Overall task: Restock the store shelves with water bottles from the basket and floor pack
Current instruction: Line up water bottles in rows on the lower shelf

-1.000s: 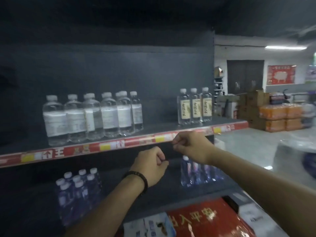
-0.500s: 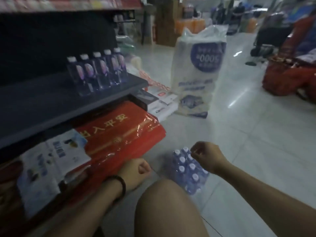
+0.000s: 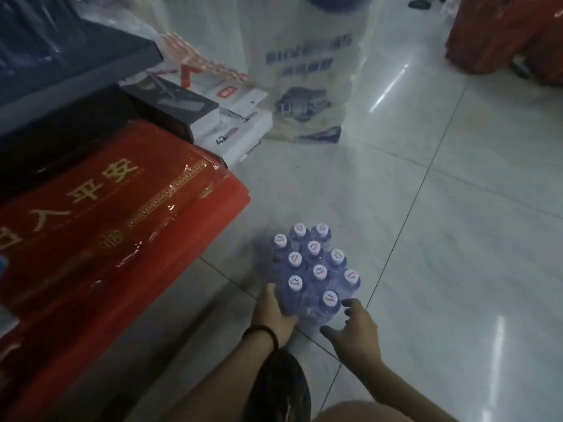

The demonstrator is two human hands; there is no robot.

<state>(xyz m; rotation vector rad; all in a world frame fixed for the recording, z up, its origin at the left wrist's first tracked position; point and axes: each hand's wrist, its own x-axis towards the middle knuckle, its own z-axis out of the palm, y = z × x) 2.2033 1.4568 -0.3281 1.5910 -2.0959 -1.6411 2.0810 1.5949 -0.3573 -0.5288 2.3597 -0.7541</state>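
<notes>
Gripping bottle pack (image 3: pixel 313 269) at its near-left side with left hand (image 3: pixel 275 316); hovering just beside its near-right corner with right hand (image 3: pixel 355 332), fingers spread, holding nothing.

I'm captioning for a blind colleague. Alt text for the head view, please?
A person's left hand grips the near side of a wrapped pack of water bottles standing on the tiled floor; the right hand hovers open beside it. Red wrapped packages lie to the left.

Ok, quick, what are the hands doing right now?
Left hand: holding the water bottle pack by its side.
Right hand: open, fingers spread beside the pack.
</notes>
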